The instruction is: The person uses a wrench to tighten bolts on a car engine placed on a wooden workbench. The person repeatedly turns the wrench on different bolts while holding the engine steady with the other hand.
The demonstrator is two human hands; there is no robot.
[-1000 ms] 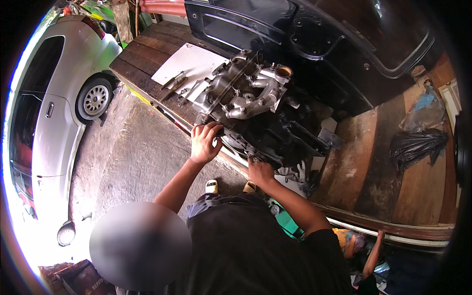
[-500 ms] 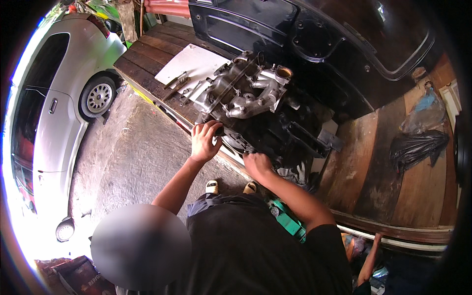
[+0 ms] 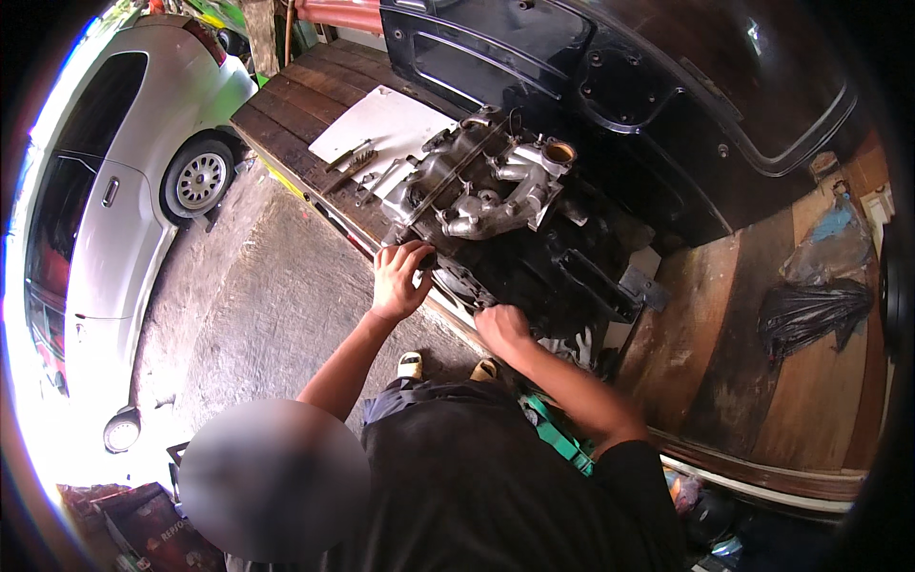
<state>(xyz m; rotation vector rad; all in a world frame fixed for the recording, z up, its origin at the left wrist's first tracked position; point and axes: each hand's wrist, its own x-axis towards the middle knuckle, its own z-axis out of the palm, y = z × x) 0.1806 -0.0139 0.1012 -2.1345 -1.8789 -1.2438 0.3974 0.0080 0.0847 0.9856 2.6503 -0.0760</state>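
A car engine with a silver cast manifold on top rests on the wooden bench in front of me. My left hand is at its near left corner, fingers curled round a dark, round engine part that is mostly covered. Lower down and to the right, my right hand is closed in a fist against the engine's near end. Whatever it grips lies behind the fingers. Between both hands runs the curved dark edge of the engine.
Left of the engine, a white board and small tools lie on the bench. A black vehicle panel stands behind. Plastic bags rest on planks at right. A silver car is parked left; a green tool sits near my feet.
The view has shifted slightly. Both hands keep their places at the engine, the right arm a little changed in angle. Another person's arm at lower right has gone from view.
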